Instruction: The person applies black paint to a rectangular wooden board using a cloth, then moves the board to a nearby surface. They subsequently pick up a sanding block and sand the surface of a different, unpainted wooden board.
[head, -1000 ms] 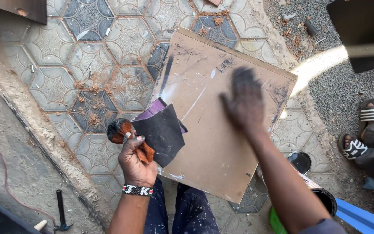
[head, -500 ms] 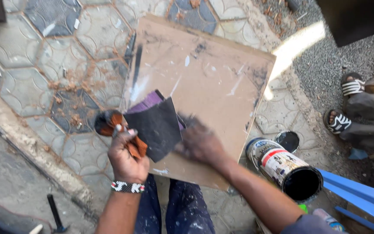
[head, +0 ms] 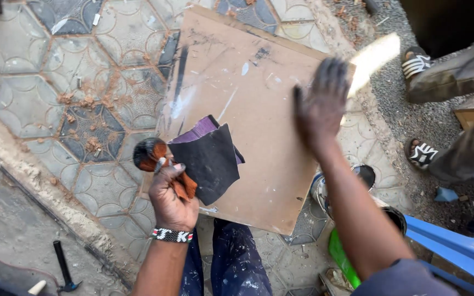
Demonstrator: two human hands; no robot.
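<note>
Here the left hand [head: 172,198] is clenched around a round brush [head: 150,155] and a dark sheet of sandpaper [head: 210,160], bunched together at the board's near-left edge, which leaves the other hand free. The right hand [head: 320,105] lies open, fingers spread, flat on the brown board [head: 259,164] near its far-right corner, pinching nothing. The board rests tilted on the patterned paving [head: 56,77], its face dull, scuffed and streaked with pale scratches and dark smears.

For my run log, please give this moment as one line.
left hand: holds brush and dark sandpaper | right hand: flat on brown board
</note>
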